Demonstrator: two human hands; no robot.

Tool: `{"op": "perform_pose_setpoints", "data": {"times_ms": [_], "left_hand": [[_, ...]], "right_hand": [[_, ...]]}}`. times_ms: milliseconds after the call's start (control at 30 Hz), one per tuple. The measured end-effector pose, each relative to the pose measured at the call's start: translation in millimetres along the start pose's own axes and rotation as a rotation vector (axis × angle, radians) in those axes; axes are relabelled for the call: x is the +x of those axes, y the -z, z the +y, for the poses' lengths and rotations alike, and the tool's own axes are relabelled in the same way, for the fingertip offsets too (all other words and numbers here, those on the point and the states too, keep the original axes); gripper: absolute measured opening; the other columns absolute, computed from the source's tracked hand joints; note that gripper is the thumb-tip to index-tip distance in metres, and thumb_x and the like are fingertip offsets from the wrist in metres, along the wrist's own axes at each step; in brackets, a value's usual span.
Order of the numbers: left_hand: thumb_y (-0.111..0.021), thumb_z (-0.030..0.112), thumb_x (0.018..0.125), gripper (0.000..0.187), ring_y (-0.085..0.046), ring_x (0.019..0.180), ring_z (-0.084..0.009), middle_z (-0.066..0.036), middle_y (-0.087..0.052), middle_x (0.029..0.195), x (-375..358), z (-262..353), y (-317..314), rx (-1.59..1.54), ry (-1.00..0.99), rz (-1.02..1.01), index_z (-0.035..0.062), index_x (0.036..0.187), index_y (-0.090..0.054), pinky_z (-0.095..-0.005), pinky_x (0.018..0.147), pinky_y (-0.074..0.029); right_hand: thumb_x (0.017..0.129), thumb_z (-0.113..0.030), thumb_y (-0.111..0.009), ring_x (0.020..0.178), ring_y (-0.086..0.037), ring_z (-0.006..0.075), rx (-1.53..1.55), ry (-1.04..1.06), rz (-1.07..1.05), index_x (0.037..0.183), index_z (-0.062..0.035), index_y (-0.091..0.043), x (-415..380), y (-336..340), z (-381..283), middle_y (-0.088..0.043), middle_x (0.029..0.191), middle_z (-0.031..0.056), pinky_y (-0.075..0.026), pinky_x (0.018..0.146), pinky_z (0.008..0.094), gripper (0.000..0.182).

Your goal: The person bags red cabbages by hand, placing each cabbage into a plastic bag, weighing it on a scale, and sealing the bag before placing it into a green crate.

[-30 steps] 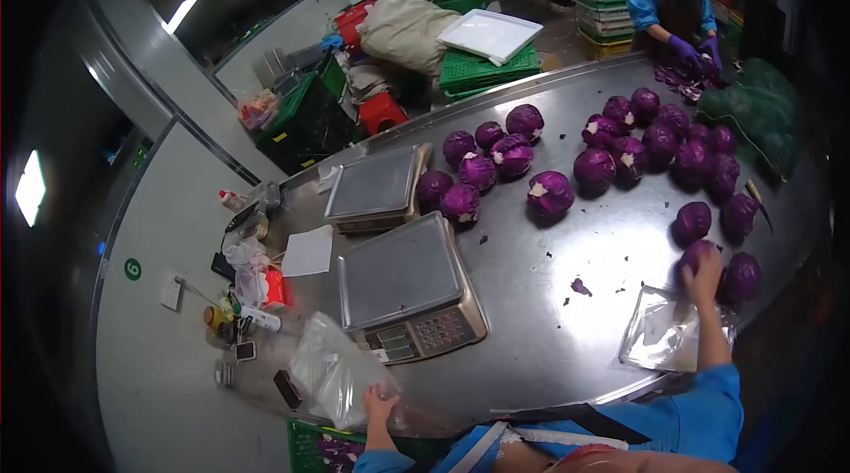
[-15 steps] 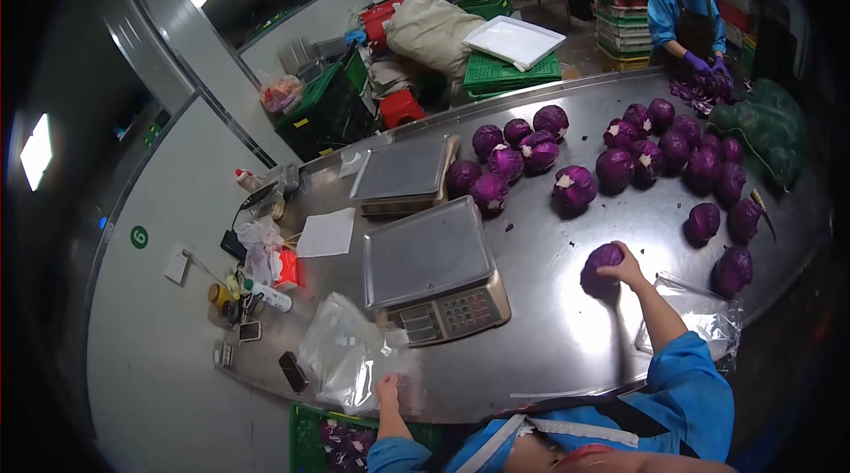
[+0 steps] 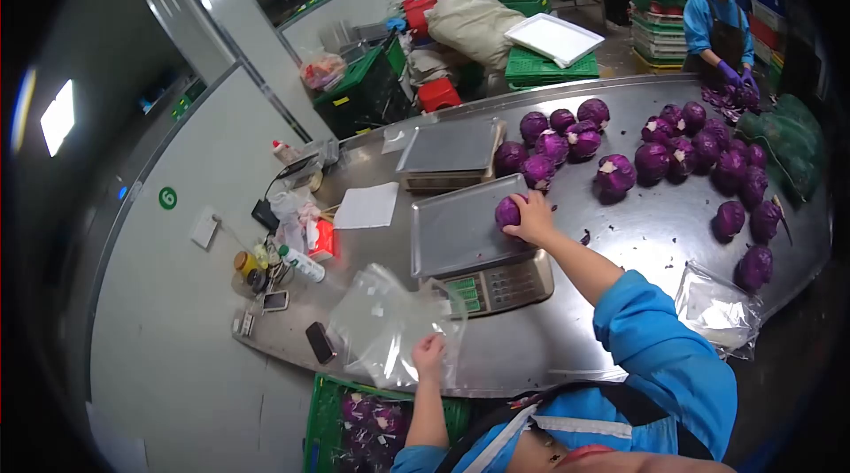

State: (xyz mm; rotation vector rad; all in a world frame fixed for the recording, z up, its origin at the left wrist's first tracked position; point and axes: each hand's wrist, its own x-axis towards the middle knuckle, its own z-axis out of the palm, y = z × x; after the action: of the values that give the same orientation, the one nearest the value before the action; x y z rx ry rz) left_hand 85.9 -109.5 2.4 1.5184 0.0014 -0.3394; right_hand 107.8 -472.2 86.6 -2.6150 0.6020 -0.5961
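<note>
In the head view, my right hand [image 3: 534,219] is wrapped round a red cabbage [image 3: 508,215] at the right side of the nearer scale's metal plate [image 3: 452,234]. Green digits are lit on that scale's display [image 3: 467,294]. My left hand [image 3: 428,351], its fingers pinched, is on the clear plastic bags [image 3: 381,323] near the table's front edge. Behind the nearer scale stands a second scale [image 3: 450,147] with a bare plate. Several red cabbages [image 3: 616,174] lie on the steel table to the right of the scales.
A green crate [image 3: 320,415] with bagged cabbages stands below the front edge. Phones [image 3: 275,300], bottles [image 3: 303,264] and a sheet of paper [image 3: 367,206] lie at the left. More clear bags [image 3: 719,309] lie at the right. A co-worker [image 3: 719,30] handles leaves at the far right.
My right hand has carried the cabbage left from the open table to the nearer scale, and its display has lit up. My left hand has lifted an edge of the bags slightly. The view has shifted.
</note>
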Motion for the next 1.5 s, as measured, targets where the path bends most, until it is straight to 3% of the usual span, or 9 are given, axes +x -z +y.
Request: {"op": "perform_pose_setpoints", "data": {"times_ms": [267, 367, 500, 633, 833, 900, 1100, 1300, 1500], "left_hand": [[-0.058, 0.021, 0.074, 0.018, -0.059, 0.06, -0.0243, -0.013, -0.059, 0.065, -43.0, 44.1, -57.2, 0.747, -0.397, -0.284, 0.0095, 0.088, -0.056, -0.034, 0.055, -0.046], [-0.06, 0.022, 0.073, 0.025, -0.059, 0.067, -0.0274, -0.012, -0.059, 0.067, -20.7, 89.9, -42.5, 0.896, -0.087, -0.039, 0.0072, 0.091, -0.055, -0.0366, 0.061, -0.046], [-0.068, 0.032, 0.068, 0.052, -0.056, 0.086, -0.0315, -0.012, -0.06, 0.075, -77.5, 133.5, -111.6, 0.714, -1.223, -0.395, 0.0025, 0.106, -0.048, -0.0397, 0.07, -0.043], [-0.066, 0.027, 0.071, 0.039, -0.059, 0.074, -0.0298, -0.011, -0.061, 0.077, -68.7, 117.0, -151.3, 1.114, -0.527, -1.032, 0.0027, 0.1, -0.057, -0.0384, 0.065, -0.046], [-0.05, 0.031, 0.084, 0.026, -0.056, 0.059, -0.015, -0.003, -0.06, 0.076, -32.9, 89.8, -127.9, -0.225, -0.05, -1.014, 0.0076, 0.09, -0.061, -0.0274, 0.053, -0.047], [-0.05, 0.027, 0.084, 0.025, -0.049, 0.052, -0.0108, 0.0, -0.054, 0.069, -31.9, 79.7, -144.3, -1.344, 0.513, -0.874, 0.0051, 0.096, -0.056, -0.0248, 0.051, -0.044], [-0.059, 0.024, 0.079, 0.023, -0.044, 0.044, -0.0098, -0.003, -0.049, 0.058, -35.4, 36.4, -143.1, -0.452, 0.401, -1.309, 0.0021, 0.084, -0.052, -0.0218, 0.042, -0.035], [-0.064, 0.012, 0.071, 0.019, -0.046, 0.044, -0.0111, -0.001, -0.049, 0.051, 58.0, 86.6, -182.7, -0.059, 0.168, -0.849, 0.0057, 0.058, -0.051, -0.0242, 0.044, -0.036], [-0.061, 0.022, 0.077, 0.022, -0.055, 0.067, -0.017, -0.004, -0.058, 0.073, 182.3, 34.5, -249.8, 0.402, -0.33, -0.121, 0.0013, 0.085, -0.058, -0.0297, 0.062, -0.043]], "right_hand": [[0.067, -0.013, -0.069, 0.085, -0.058, 0.0161, 0.832, -0.099, -0.755, 0.096, -0.0012, -0.058, -167.2, -4.2, -61.2, -0.062, 0.091, 0.0129, -0.046, 0.072, 0.0276, 0.033], [0.065, -0.003, -0.066, 0.06, -0.055, 0.0109, 0.651, -0.099, -0.192, 0.07, -0.0021, -0.057, -168.9, -5.6, -12.2, -0.057, 0.063, 0.0078, -0.046, 0.057, 0.0245, 0.011], [0.066, -0.007, -0.066, 0.056, -0.051, 0.0093, 1.152, -0.381, -0.264, 0.063, -0.004, -0.048, -175.0, 33.9, -27.7, -0.053, 0.061, 0.0034, -0.041, 0.052, 0.0262, 0.018], [0.066, -0.011, -0.065, 0.091, -0.056, 0.0215, 0.756, 0.489, 0.305, 0.059, -0.0062, -0.045, -125.7, 143.3, -53.9, -0.058, 0.09, 0.0102, -0.044, 0.073, 0.0289, 0.022], [0.077, -0.023, -0.059, 0.065, -0.056, 0.0082, 1.033, 0.068, -1.578, 0.081, -0.0018, -0.059, -141.1, 114.5, 13.8, -0.059, 0.075, 0.0032, -0.042, 0.055, 0.021, 0.022], [0.076, -0.019, -0.059, 0.062, -0.053, 0.0098, 0.955, 0.103, -1.224, 0.08, -0.0014, -0.06, -166.2, 97.4, 20.5, -0.056, 0.068, 0.001, -0.04, 0.054, 0.0229, 0.018], [0.089, -0.023, -0.042, 0.057, -0.052, 0.0144, 2.935, -0.307, -0.808, 0.093, -0.0068, -0.048, -153.9, 66.7, 23.5, -0.052, 0.07, 0.0052, -0.044, 0.057, 0.0285, 0.018], [0.064, -0.01, -0.067, 0.054, -0.047, 0.0211, 0.429, -0.21, -0.183, 0.084, 0.0009, -0.053, -125.8, 11.6, 64.9, -0.05, 0.064, 0.0129, -0.04, 0.052, 0.0298, 0.027], [0.066, -0.009, -0.059, 0.063, -0.049, 0.0307, 0.446, -0.371, 0.529, 0.071, 0.0013, -0.048, 12.8, -32.4, 68.0, -0.05, 0.066, 0.0147, -0.039, 0.059, 0.0387, 0.016]]}}
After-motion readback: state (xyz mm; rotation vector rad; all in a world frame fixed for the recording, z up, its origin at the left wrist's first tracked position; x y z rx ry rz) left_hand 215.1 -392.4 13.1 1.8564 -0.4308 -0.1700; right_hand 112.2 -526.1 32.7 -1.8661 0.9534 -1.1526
